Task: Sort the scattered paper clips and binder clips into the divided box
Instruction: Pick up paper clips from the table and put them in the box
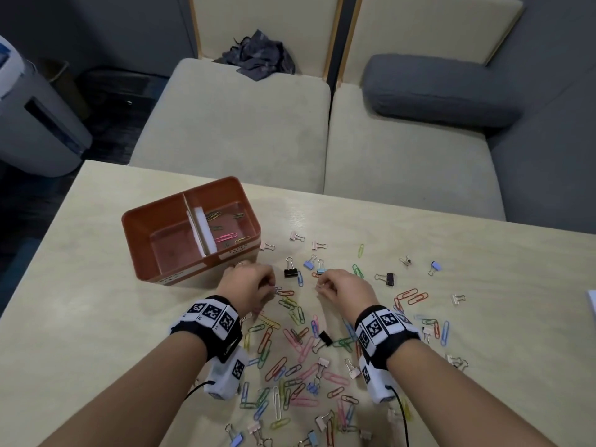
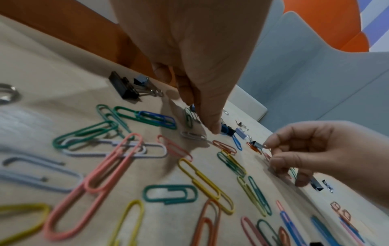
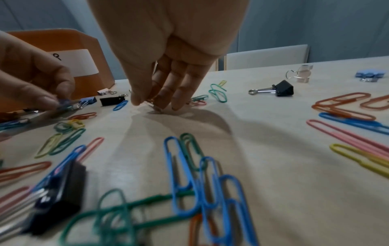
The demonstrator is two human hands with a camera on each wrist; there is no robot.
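An orange divided box (image 1: 145, 233) stands on the table's left. Its right compartment holds several paper clips (image 1: 225, 237); the left one shows only its bottom. Coloured paper clips (image 1: 290, 359) and small binder clips (image 1: 322, 362) are strewn in front of and to the right of it. My left hand (image 1: 272, 287) is down at the table just right of the box, its thumb and finger pinching a lavender paper clip (image 3: 63, 103). My right hand (image 1: 321, 285) is a little to the right, fingertips on the table, pinching a small silvery clip (image 3: 155, 107) whose kind I cannot tell.
A black binder clip (image 1: 290, 272) lies between the hands, and another (image 1: 388, 279) lies right of the right hand. Beige seats (image 1: 232, 124) stand past the table's far edge. A white object (image 1: 592, 301) sits at the right table edge.
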